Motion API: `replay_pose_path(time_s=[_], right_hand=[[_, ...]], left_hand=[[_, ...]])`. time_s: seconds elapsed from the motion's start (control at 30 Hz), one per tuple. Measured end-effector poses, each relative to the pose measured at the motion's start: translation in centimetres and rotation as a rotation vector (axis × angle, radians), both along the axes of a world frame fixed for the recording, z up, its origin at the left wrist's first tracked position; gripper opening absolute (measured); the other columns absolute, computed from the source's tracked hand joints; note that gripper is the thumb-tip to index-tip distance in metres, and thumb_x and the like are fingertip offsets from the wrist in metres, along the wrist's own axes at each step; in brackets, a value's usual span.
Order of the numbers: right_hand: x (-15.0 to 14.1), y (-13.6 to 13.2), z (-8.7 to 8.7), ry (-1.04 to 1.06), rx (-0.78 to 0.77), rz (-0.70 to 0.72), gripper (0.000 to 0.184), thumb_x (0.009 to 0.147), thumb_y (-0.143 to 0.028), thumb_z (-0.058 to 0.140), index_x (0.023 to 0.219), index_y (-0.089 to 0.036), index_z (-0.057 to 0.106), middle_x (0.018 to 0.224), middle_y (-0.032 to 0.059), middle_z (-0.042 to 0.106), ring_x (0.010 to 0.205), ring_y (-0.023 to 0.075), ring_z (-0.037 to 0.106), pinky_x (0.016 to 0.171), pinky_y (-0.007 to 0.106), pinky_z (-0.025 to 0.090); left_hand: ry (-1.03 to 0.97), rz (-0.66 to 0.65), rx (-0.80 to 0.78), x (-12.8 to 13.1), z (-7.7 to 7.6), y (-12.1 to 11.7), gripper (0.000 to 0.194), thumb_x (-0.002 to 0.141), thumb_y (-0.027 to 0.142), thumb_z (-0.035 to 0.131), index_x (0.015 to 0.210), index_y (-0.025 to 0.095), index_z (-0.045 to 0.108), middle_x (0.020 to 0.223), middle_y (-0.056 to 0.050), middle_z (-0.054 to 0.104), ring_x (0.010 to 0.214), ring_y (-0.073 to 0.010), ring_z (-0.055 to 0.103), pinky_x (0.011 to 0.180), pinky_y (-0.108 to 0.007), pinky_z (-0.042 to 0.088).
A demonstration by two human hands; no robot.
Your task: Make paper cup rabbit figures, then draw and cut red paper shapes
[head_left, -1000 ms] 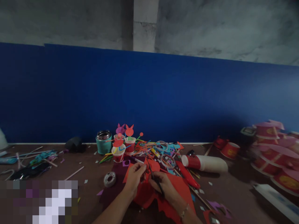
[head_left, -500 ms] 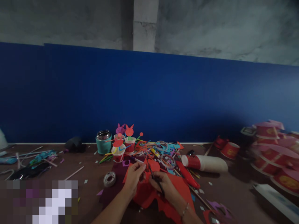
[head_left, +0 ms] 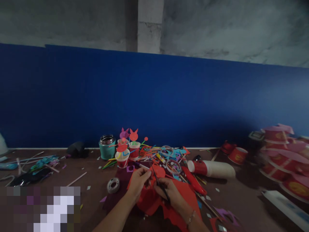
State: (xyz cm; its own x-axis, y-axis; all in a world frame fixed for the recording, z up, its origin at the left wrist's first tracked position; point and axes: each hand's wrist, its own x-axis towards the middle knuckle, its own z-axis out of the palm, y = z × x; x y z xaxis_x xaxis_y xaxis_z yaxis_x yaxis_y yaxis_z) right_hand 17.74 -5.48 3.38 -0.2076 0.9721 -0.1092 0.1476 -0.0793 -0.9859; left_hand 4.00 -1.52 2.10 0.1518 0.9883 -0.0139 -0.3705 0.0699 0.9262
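Between the fingers of my left hand (head_left: 138, 184), closed in a pinch, is a small piece of red paper, mostly hidden by the fingertips. Black-handled scissors (head_left: 165, 192) are in my right hand (head_left: 172, 193), their blades pointing up and away beside my left fingertips. Under both hands lie red paper sheets (head_left: 187, 196) with cut, wavy edges. A rounded red paper piece (head_left: 158, 170) shows just beyond the blades. Dark purple sheet (head_left: 117, 203) lies beneath the red paper on the left.
A tape roll (head_left: 113, 185) and a teal jar (head_left: 107, 147) stand left. Paper cups with cut-out figures (head_left: 134, 149) are behind my hands, beside a heap of coloured strips (head_left: 154, 154). Stacked cups (head_left: 214, 169) lie right; red-and-pink cup constructions (head_left: 285, 161) stand farther right.
Both hands stay in nearly the same place. The scissors in my right hand have shifted very slightly against my left fingertips.
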Motion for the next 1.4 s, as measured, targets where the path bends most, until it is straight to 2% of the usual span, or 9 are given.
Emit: replay_pose_path(time_s=[0.27,0.5,0.97,1.4], right_hand=[[0.05,0.05,0.1,-0.022,0.004,-0.005,0.033,0.063,-0.049,0.061,0.063,-0.018,0.05,0.048,-0.0074,0.043,0.035,0.0047,0.036,0.035,0.018,0.027],[0.0,0.27,-0.01,0.015,0.022,0.018,0.034,0.063,-0.049,0.063,0.061,-0.018,0.048,0.046,-0.0081,0.042,0.035,0.004,0.033,0.034,0.018,0.026],[0.26,0.35,-0.5,0.014,0.018,0.028,0.034,0.062,-0.049,0.066,0.063,-0.018,0.052,0.047,-0.0073,0.045,0.037,0.0054,0.037,0.036,0.018,0.028],[0.21,0.35,-0.38,-0.036,0.008,0.021,0.027,0.064,-0.043,0.062,0.061,-0.02,0.049,0.045,-0.0088,0.041,0.033,0.0044,0.031,0.034,0.018,0.023]], left_hand=[[-0.007,-0.007,-0.014,0.06,-0.33,0.14,0.032,0.057,0.042,0.074,0.06,0.016,0.055,0.048,0.003,0.058,0.035,-0.0067,0.046,0.035,-0.018,0.032],[-0.014,-0.033,-0.051,0.05,-0.23,0.13,0.035,0.055,0.044,0.074,0.064,0.017,0.054,0.052,0.001,0.062,0.039,-0.011,0.054,0.035,-0.019,0.034],[-0.018,-0.037,-0.086,0.01,-0.14,0.02,0.032,0.053,0.039,0.076,0.06,0.016,0.055,0.05,0.002,0.06,0.038,-0.0078,0.05,0.039,-0.019,0.033],[-0.039,-0.03,-0.095,-0.1,-0.01,0.0,0.033,0.053,0.039,0.077,0.06,0.017,0.053,0.048,0.004,0.058,0.039,-0.0074,0.049,0.041,-0.019,0.034]])
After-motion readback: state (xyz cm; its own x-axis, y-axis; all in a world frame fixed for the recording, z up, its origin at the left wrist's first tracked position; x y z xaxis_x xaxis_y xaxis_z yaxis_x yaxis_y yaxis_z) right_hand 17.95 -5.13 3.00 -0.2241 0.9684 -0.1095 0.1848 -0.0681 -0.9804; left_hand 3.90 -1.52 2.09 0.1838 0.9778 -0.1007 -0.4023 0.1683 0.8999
